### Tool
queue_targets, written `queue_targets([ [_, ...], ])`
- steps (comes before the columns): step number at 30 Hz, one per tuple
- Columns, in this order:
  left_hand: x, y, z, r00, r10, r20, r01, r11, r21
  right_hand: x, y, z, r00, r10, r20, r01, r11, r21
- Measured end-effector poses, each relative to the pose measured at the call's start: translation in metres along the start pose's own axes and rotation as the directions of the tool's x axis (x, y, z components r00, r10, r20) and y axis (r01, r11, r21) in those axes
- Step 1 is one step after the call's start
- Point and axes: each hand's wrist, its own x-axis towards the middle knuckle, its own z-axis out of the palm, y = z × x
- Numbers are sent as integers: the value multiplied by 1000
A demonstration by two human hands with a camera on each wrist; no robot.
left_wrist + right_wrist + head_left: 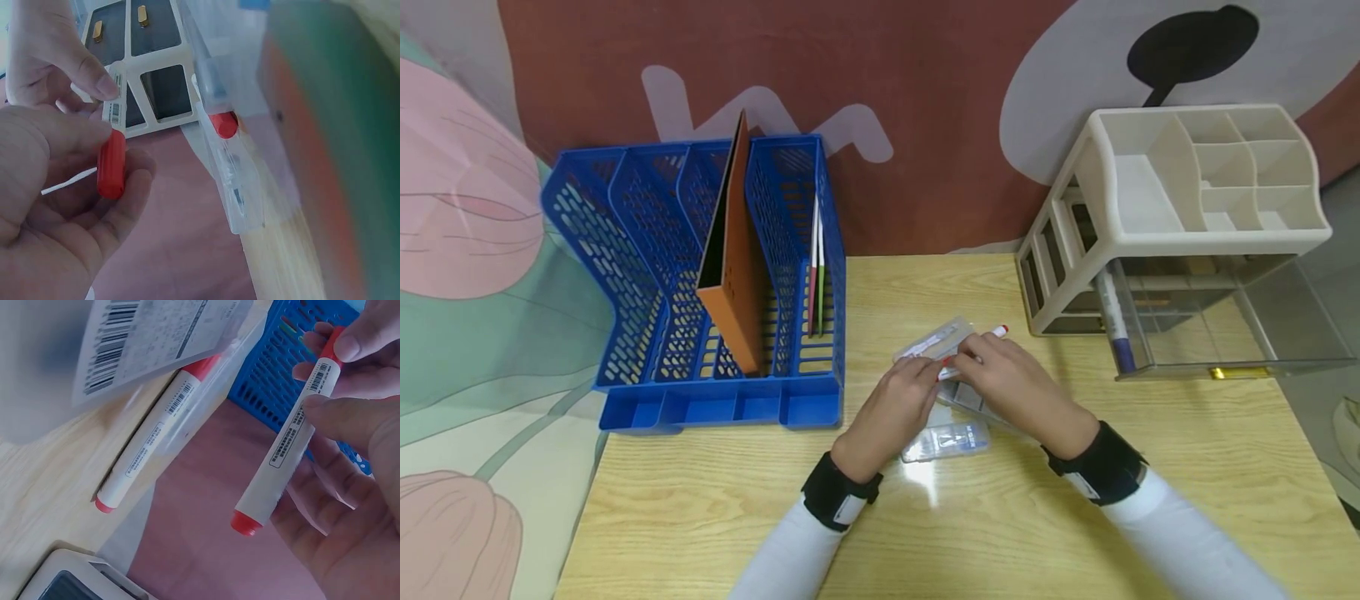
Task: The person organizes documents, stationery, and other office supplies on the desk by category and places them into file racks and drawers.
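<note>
Pale wood grain covers the bench (pixel 700 517). At the left stands a blue file rack (pixel 816 402) holding an orange binder (pixel 745 275). Mid-bench, the left hand (pixel 891 402) has its fingers pinched on the red cap (pixel 111 169) of a white-barrelled marker (pixel 284 447); the right hand (pixel 1011 387) has fingers clamped on the barrel. Cap and barrel meet, so the step seems to be working the cap, though whether on or off I cannot tell; the next move calls for a steady right hold and left force straight along the pen. A second marker (pixel 150 440) lies nearby, beside a clear plastic case (pixel 37 394). Rightmost, a cream drawer unit (pixel 1225 243) has a transparent drawer (pixel 1165 369) standing open.
</note>
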Motion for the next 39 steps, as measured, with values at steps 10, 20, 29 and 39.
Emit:
queue_targets([
  [10,-3,1,1,986,-101,-136,85,989,-120,-5,1,8,985,94,-148,-81,993,92],
  [20,-9,1,-1,955,-173,-240,129,973,-190,-15,-2,11,718,695,-39,-490,544,681],
  [29,-10,8,-1,955,-160,-251,107,971,-212,-13,-16,15,600,704,380,-306,-237,922],
  [39,-11,14,3,956,-120,-267,61,974,-219,-10,-29,23,637,631,442,-169,-445,879],
])
